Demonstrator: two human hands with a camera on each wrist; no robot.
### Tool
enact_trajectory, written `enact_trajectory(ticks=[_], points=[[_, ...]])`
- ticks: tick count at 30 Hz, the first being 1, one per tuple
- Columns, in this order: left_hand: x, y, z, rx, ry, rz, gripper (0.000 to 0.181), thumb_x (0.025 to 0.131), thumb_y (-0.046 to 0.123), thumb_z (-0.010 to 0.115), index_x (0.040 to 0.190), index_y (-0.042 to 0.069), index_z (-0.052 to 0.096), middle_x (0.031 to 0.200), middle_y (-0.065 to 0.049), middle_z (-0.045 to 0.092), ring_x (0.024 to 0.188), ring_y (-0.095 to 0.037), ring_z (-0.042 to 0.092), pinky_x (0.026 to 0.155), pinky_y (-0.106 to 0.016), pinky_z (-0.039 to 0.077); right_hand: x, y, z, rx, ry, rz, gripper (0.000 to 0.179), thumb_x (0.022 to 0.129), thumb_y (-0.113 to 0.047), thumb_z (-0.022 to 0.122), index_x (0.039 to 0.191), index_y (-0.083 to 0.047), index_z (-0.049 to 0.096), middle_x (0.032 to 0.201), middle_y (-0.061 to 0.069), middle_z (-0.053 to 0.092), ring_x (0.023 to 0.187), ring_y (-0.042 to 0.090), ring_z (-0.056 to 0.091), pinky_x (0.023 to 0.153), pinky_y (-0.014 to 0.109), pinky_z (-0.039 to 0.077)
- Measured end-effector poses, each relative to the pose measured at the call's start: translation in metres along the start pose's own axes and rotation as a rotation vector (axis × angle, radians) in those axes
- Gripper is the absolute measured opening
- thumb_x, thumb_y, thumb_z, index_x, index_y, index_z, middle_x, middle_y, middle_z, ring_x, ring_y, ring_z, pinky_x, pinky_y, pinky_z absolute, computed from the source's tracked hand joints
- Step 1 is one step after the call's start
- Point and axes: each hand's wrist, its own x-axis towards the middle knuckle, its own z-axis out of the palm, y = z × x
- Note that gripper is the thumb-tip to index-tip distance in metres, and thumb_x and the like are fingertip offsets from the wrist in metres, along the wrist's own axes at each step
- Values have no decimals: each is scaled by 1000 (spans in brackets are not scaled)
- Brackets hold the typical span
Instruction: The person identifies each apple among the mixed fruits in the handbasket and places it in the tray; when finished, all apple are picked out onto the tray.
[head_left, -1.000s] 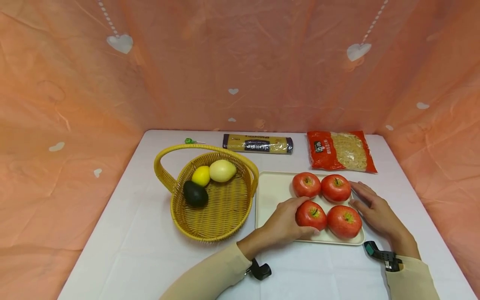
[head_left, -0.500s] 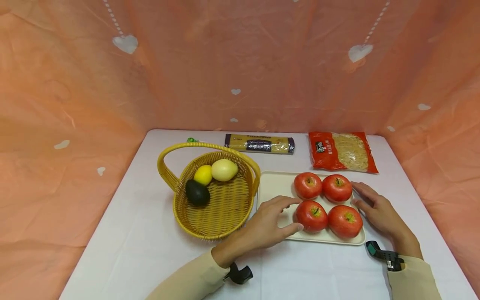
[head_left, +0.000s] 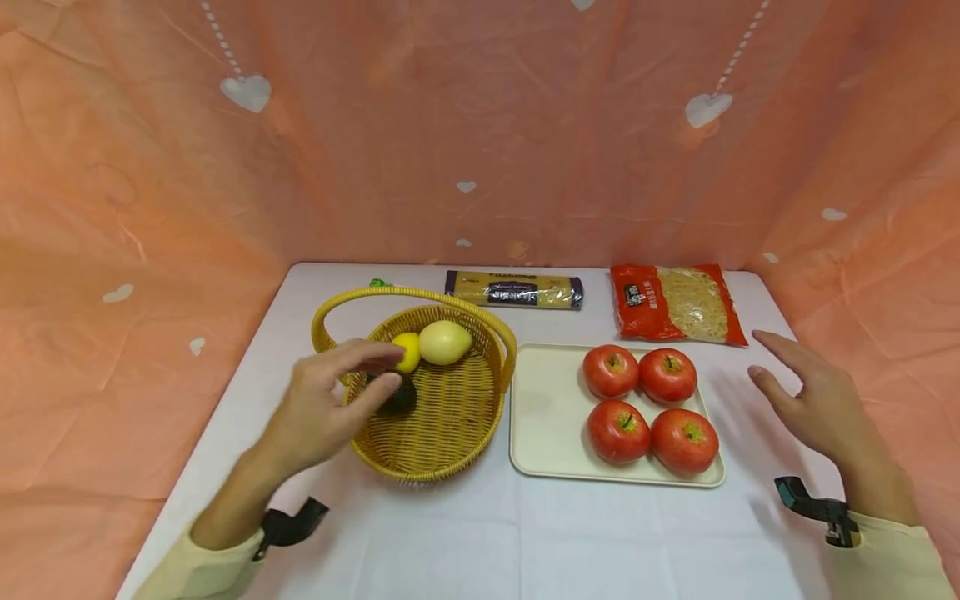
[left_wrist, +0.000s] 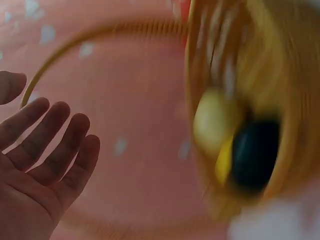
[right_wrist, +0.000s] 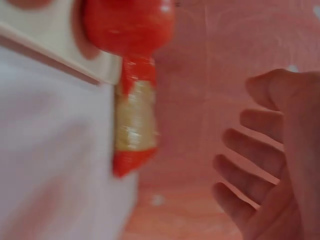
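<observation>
My left hand (head_left: 318,408) hovers over the left side of the yellow wicker basket (head_left: 450,450), holding nothing, its fingers spread in the left wrist view. Inside the basket are a dark avocado (left_wrist: 256,155), a yellow lemon (head_left: 408,352) and a pale yellow-green fruit (head_left: 446,342); the hand partly covers the avocado in the head view. My right hand (head_left: 825,408) is in the air to the right of the cream tray (head_left: 547,417), fingers relaxed and touching nothing. Several red apples (head_left: 618,431) sit grouped on the tray's right part.
A spaghetti pack (head_left: 513,289) lies along the table's back edge. Right of it is a red bag of pasta (head_left: 679,303). A small green-topped item (head_left: 378,282) lies behind the basket handle (head_left: 412,292). A pink curtain (head_left: 480,125) hangs behind the white table (head_left: 525,533).
My left hand has let go of the front-left apple and moved left to the basket. My right hand has drawn away from the apples to the right. The apples stay on the tray.
</observation>
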Motion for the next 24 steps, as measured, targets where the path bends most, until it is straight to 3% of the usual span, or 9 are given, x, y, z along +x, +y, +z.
enact_trajectory(ticks=[4, 7, 10, 13, 14, 15, 18, 21, 24], points=[[9, 0, -64, 178, 190, 53, 31, 90, -3, 81, 121, 2, 81, 111, -14, 82, 102, 11, 69, 94, -7, 51, 12, -16, -31, -92, 123, -96, 64, 108, -30, 65, 165, -6, 47, 166, 30, 46, 151, 58, 41, 127, 76, 27], [21, 5, -105, 339, 352, 88, 30, 97, 16, 75, 121, -2, 81, 112, -24, 81, 105, 24, 59, 95, -2, 43, 28, -29, -56, -160, 303, -234, 78, 109, -59, 55, 161, -1, 51, 163, 32, 49, 149, 58, 44, 132, 66, 28], [34, 12, -131, 508, 492, 104, 56, 103, 44, 63, 127, -5, 77, 120, -31, 77, 111, -7, 74, 106, -11, 45, 42, -41, -77, -214, 458, -333, 101, 105, -80, 38, 159, 4, 51, 162, 35, 48, 150, 61, 43, 134, 64, 26], [42, 14, -140, 660, 571, 93, 73, 104, 58, 50, 136, -4, 72, 131, -33, 72, 120, -50, 67, 120, -40, 48, 49, -47, -88, -249, 517, -350, 102, 106, -80, 31, 165, 3, 41, 169, 34, 38, 157, 59, 33, 135, 68, 18], [43, 11, -140, 703, 576, 99, 76, 103, 60, 47, 138, -4, 69, 134, -33, 69, 120, -63, 59, 121, -53, 45, 50, -48, -87, -261, 531, -363, 99, 106, -78, 30, 167, 0, 38, 171, 33, 36, 158, 59, 32, 135, 68, 17], [43, 6, -138, 738, 571, 114, 77, 103, 58, 45, 140, -5, 67, 136, -35, 67, 124, -65, 56, 118, -65, 43, 51, -47, -84, -261, 551, -383, 95, 107, -76, 31, 170, -4, 36, 173, 28, 35, 159, 57, 31, 135, 68, 15], [34, -13, -129, 834, 474, 116, 75, 101, 51, 44, 147, -6, 58, 144, -37, 59, 133, -66, 49, 110, -78, 39, 49, -37, -65, -270, 501, -409, 90, 108, -75, 29, 175, -15, 26, 179, 22, 26, 162, 56, 25, 135, 68, 9], [19, -38, -114, 882, 331, 61, 74, 102, 47, 42, 153, -6, 50, 152, -39, 51, 143, -66, 41, 104, -83, 38, 43, -19, -38, -280, 324, -368, 91, 109, -75, 24, 177, -14, 17, 182, 23, 15, 165, 55, 15, 134, 71, 2], [3, -63, -98, 866, 172, -77, 74, 103, 44, 46, 157, -6, 43, 161, -39, 42, 153, -65, 31, 111, -84, 32, 37, 0, -15, -316, 98, -271, 91, 112, -66, 30, 175, -4, 12, 181, 31, 8, 167, 54, 6, 134, 71, -4]])
